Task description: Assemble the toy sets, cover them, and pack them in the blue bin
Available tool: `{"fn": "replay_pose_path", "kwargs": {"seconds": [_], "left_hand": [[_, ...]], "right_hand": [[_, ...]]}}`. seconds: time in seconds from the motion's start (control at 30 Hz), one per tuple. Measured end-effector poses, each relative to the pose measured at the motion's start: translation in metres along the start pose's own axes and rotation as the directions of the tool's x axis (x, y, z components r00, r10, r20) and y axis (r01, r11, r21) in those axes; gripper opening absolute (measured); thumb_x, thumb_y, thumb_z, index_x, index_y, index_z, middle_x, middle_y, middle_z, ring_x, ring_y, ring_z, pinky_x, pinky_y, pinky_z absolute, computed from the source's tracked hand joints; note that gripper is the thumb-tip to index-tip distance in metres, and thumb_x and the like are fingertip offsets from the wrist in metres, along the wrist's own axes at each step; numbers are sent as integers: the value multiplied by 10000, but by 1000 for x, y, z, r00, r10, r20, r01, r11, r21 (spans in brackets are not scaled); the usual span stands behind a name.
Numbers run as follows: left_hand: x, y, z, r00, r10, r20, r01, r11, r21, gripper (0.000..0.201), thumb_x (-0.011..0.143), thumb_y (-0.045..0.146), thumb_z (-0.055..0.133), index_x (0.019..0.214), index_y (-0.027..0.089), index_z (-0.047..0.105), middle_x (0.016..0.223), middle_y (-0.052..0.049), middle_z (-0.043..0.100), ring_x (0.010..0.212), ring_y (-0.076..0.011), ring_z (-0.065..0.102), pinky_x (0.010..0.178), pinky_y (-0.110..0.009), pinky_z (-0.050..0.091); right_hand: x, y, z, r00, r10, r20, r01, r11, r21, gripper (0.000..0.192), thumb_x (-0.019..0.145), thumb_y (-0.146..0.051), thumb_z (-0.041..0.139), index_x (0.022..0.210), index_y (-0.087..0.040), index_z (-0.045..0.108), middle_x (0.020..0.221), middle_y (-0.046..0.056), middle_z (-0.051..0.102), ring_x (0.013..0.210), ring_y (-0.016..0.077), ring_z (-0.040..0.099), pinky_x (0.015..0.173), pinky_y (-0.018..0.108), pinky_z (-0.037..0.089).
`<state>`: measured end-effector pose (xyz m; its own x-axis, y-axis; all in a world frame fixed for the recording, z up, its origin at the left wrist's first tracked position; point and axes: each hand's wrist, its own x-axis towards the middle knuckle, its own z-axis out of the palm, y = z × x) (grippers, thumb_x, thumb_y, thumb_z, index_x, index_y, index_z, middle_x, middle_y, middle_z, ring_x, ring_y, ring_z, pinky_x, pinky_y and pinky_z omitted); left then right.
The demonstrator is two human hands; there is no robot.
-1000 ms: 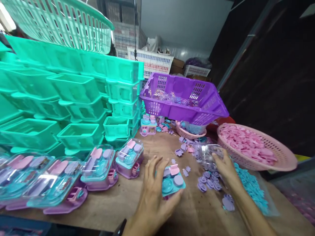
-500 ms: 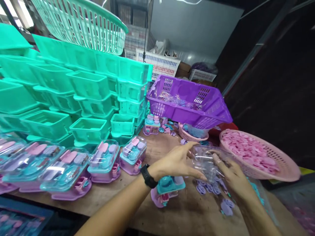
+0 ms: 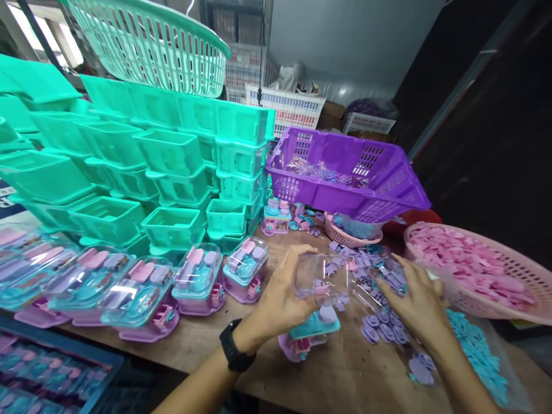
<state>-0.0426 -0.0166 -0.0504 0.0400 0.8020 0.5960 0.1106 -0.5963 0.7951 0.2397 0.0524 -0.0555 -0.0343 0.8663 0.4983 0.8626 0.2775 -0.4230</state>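
The clear lid (image 3: pixel 321 280) is in the left hand (image 3: pixel 284 296), held by its left end with the fingers curled over the top and the thumb below. Its long axis runs from left to right, from the left hand toward the right hand, and the hollow side seems to face down; I cannot tell this for sure. It is thin, see-through plastic with rounded corners, smooth and shiny.

Directly under the lid, below the left hand, the toy set (image 3: pixel 308 339) sits on the tabletop (image 3: pixel 345 374). It has a teal tray on top and a pink-purple base, and it is tilted a little.

The right hand (image 3: pixel 416 302) is apart from the left one. Its fingers are half spread and rest on a stack of clear lids (image 3: pixel 379 284); whether it grips anything I cannot tell. Under and before this hand lie small purple pieces (image 3: pixel 382 328), flat and rounded, and to its right a heap of blue pieces (image 3: pixel 478 351).

Beyond the right hand stands a round pink basket (image 3: pixel 513 305) with pink pieces, and farther a purple crate (image 3: pixel 345 201) with slotted walls. Left of the left hand is a row of finished sets (image 3: pixel 194 282) under clear lids, behind them stacked teal boxes (image 3: pixel 172 155). Free wooden surface stays only in front of both hands, near the tabletop edge.
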Motion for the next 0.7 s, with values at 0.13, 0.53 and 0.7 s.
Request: {"fn": "replay_pose_path", "kwargs": {"seconds": [0.13,0.53,0.7], "left_hand": [[-9,5,-2,992,124,-20,-122,990,76,613,875,327,795,1374,238,449,1316,-97,624,1260,-268,617,1105,-460,508],[-32,28,-19,754,424,502,-656,533,534,336,1027,223,593,1307,399,657,1406,-6,630,1416,-209,481,1242,-511,313],[-49,23,-25,770,418,482,-636,555,536,260,1038,252,582,1165,429,725,1419,69,640,1437,-169,448,1261,-484,272]], "right_hand": [[-17,-52,-24,956,111,272,-220,885,410,604,913,-710,503,1281,-269,692,1345,114,699,1301,344,614,1103,527,480],[-39,-86,-59,738,-301,604,-36,876,481,892,655,-585,897,1469,-404,581,1526,54,570,1378,368,551,1099,455,495],[-50,-53,-63,647,-375,664,36,885,465,851,667,-519,904,1449,-483,568,1485,13,602,1293,356,623,1041,421,538]]}}
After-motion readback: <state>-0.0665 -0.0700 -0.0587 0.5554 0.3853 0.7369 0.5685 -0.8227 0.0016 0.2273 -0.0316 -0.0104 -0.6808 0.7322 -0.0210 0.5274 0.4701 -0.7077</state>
